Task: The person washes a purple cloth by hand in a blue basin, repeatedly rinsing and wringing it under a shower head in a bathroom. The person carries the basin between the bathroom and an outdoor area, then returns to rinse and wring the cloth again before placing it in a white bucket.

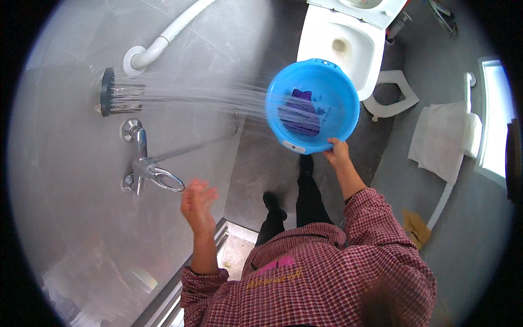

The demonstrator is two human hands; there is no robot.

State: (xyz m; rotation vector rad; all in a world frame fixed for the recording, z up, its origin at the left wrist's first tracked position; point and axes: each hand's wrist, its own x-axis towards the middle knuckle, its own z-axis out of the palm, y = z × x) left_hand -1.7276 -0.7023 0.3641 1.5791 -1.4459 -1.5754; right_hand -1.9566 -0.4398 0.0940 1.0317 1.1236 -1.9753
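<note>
My right hand point(338, 151) grips the near rim of a blue plastic basin point(343, 120), fingers wrapped over the edge. Inside the basin lies a wet purple cloth point(300, 117). Water streams from the round shower head point(108, 91) on the left wall and lands on the cloth. My left hand point(199, 204) is raised beside the chrome mixer tap point(144, 168), just off the tip of its loop-shaped lever point(168, 180). Its fingers are apart and a little blurred, with nothing in them.
Beyond the basin stands a white toilet point(308, 41), its lid raised. A loose white toilet seat point(406, 87) rests on the floor to its right. White grab bars point(174, 27) are fixed to the walls, and a pale towel point(438, 139) hangs on the right one. A door threshold point(231, 231) lies near my feet.
</note>
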